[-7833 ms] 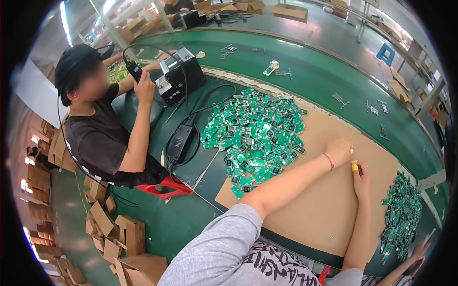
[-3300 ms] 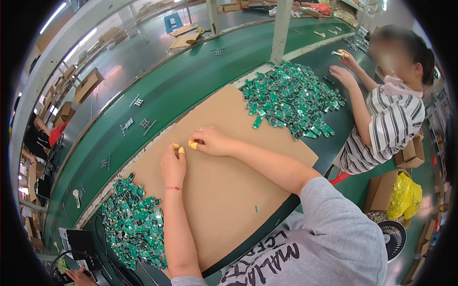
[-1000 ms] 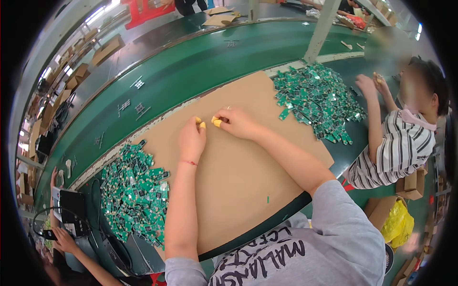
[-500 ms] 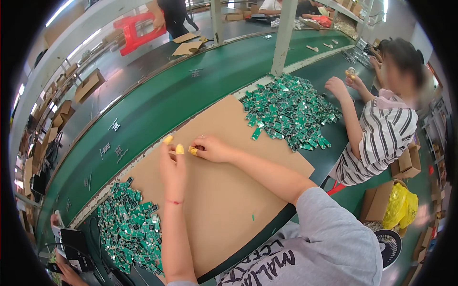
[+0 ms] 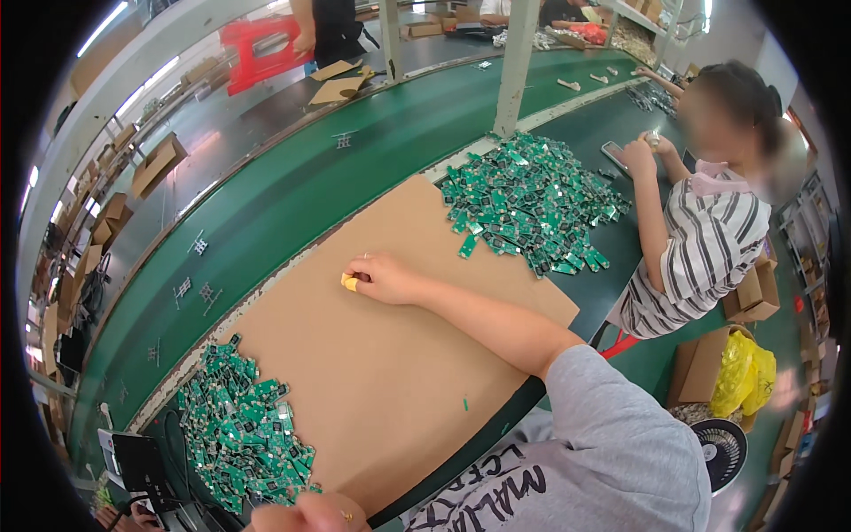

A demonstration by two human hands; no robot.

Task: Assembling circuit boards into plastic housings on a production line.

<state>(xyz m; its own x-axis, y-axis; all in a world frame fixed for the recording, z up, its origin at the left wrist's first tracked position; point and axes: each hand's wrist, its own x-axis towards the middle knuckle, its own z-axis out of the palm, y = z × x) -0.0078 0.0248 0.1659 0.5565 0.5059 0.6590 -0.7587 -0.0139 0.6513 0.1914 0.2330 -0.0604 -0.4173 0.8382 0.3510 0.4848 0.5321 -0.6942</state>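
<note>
Well, the right hand [image 5: 383, 277] is over the big brown sheet [image 5: 381, 381], and its fingers are bent in toward the thumb. Yellow caps [image 5: 351, 284] cover some of the tips. I can't tell if something small is tucked in between them. The left hand [image 5: 308, 514] is down at the bottom edge, partly cut off and blurry, so I can't tell if its fingers are closed or let go. It is near the bottom of the left pile of green boards [image 5: 244, 434].

That pile sits at the left side of the brown sheet. The other one, the right pile of green boards [image 5: 536, 208], sits at the far right corner, partly on the dark table [image 5: 596, 285]. One tiny green strip [image 5: 465, 404] lies by itself on the brown sheet, near its front edge.

Past the sheet is a long green belt [image 5: 292, 199] with little gray metal bits [image 5: 209, 293] on it. On the right, a person in a striped shirt [image 5: 696, 244] holds up a small pale thing [image 5: 654, 139]. Near that person, on the floor, are a cardboard box [image 5: 698, 365] with a yellow bag [image 5: 743, 377] and a round black fan [image 5: 720, 450].
</note>
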